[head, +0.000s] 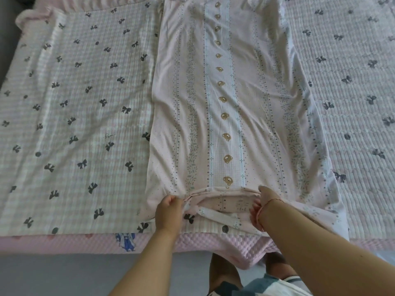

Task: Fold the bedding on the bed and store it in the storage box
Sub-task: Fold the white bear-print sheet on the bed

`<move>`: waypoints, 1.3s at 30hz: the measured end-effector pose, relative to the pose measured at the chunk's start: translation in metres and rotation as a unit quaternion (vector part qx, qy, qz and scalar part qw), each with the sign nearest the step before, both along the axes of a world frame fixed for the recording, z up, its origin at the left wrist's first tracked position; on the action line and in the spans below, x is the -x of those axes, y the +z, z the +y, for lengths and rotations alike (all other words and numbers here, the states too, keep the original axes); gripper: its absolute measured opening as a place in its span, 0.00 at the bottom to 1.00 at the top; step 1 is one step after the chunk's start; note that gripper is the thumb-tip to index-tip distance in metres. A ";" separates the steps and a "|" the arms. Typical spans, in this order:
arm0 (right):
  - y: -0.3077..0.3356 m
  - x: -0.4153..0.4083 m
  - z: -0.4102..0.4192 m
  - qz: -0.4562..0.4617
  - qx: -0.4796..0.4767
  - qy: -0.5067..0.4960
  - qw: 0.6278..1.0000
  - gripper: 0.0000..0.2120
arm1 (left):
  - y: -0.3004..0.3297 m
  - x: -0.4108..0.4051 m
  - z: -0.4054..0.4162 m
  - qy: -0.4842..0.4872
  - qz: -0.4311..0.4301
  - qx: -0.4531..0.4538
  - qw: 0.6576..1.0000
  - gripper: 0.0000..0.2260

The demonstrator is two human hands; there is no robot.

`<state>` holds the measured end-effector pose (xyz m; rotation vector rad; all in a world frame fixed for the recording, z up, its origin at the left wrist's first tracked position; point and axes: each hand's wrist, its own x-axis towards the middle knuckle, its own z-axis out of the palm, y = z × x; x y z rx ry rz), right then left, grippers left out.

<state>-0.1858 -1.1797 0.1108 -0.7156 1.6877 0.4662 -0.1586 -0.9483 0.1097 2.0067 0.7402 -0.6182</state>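
While the pink sheet (pixel 233 99) lies lengthwise up the bed (pixel 352 103), its long axis runs straight away from me. My left hand (pixel 168 210) and right hand (pixel 259 207) each pinch its near hem, equally close.

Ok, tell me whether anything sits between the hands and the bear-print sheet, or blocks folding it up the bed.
Nothing visible does. The left hand and right hand both already grip the near edge of the bear-print sheet, and it lies bare along its length. The storage box is not in view.
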 end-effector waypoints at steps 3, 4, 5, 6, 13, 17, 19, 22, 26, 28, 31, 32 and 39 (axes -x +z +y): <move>0.008 -0.014 0.029 -0.035 -0.009 0.083 0.996 0.14 | -0.008 0.007 0.023 0.039 -0.006 -0.080 0.996 0.07; 0.009 -0.018 0.038 -0.060 0.008 0.133 0.989 0.12 | -0.009 0.009 0.030 0.064 -0.007 -0.104 0.993 0.07; 0.007 -0.023 0.044 -0.094 0.043 0.205 0.973 0.10 | -0.010 0.009 0.035 0.089 -0.007 -0.128 0.988 0.08; 0.006 -0.028 0.054 -0.129 0.091 0.315 0.936 0.11 | -0.009 0.010 0.043 0.124 -0.002 -0.146 0.981 0.10; -0.006 -0.044 0.094 -0.252 0.258 0.767 0.532 0.26 | -0.026 0.008 0.076 0.245 0.031 0.017 0.969 0.16; -0.019 -0.049 0.108 -0.246 0.204 0.850 0.419 0.30 | -0.036 0.013 0.092 0.184 0.003 0.104 0.977 0.13; -0.023 -0.051 0.113 -0.242 0.206 0.863 0.393 0.25 | -0.032 0.015 0.097 0.183 -0.003 0.129 0.975 0.14; -0.025 -0.055 0.118 -0.259 0.216 0.858 0.388 0.17 | -0.023 0.015 0.101 0.206 -0.006 0.149 0.967 0.10; -0.026 -0.059 0.122 -0.254 0.213 0.853 0.402 0.11 | -0.018 0.013 0.099 0.119 0.026 0.162 0.979 0.11; -0.025 -0.061 0.124 -0.246 0.194 0.848 0.427 0.10 | -0.017 0.009 0.096 0.101 0.015 0.147 0.984 0.14; -0.025 -0.061 0.127 -0.242 0.167 0.846 0.445 0.10 | -0.017 0.003 0.100 0.115 -0.031 0.110 0.987 0.14; -0.026 -0.061 0.127 -0.241 0.165 0.843 0.451 0.10 | -0.016 -0.001 0.102 0.120 -0.044 0.102 0.987 0.14; -0.020 -0.055 0.132 -0.281 0.166 0.817 0.475 0.37 | -0.012 -0.025 0.084 0.160 -0.054 0.138 0.976 0.10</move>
